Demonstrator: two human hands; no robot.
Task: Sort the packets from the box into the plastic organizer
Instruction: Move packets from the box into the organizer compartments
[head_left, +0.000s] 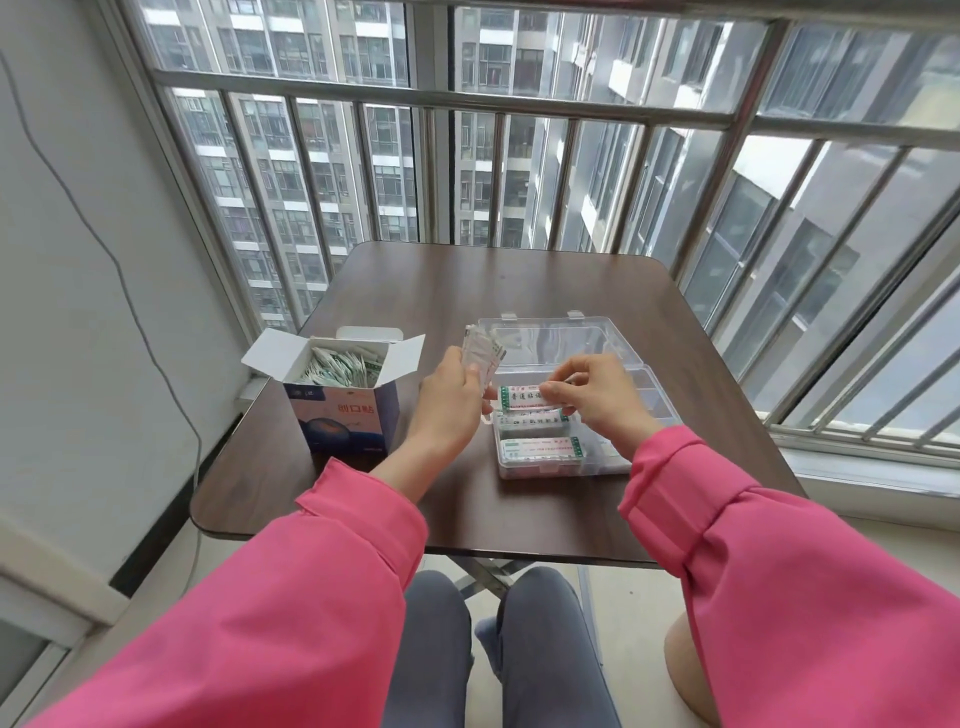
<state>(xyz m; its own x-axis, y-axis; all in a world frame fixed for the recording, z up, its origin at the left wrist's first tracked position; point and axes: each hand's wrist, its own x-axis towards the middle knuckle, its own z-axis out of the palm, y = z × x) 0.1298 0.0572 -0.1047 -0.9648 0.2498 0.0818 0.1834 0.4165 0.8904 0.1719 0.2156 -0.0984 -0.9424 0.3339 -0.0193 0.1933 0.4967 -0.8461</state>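
Box (345, 410) front face: Chinese characters in orange, reading roughly "创口贴" (seen at an angle, so not certain), with smaller characters on the dark band above, too small to read. Packet (519, 399) pinched in the right hand (597, 397): a row of dark Chinese characters on white, green end strip, characters too blurred to make out. Packets in the organizer (644, 457): printed lines, green and red, unreadable. No numbers legible.

box (343, 410) stands left of organizer (613, 457) on table (519, 280); packets (540, 449) lie in organizer.
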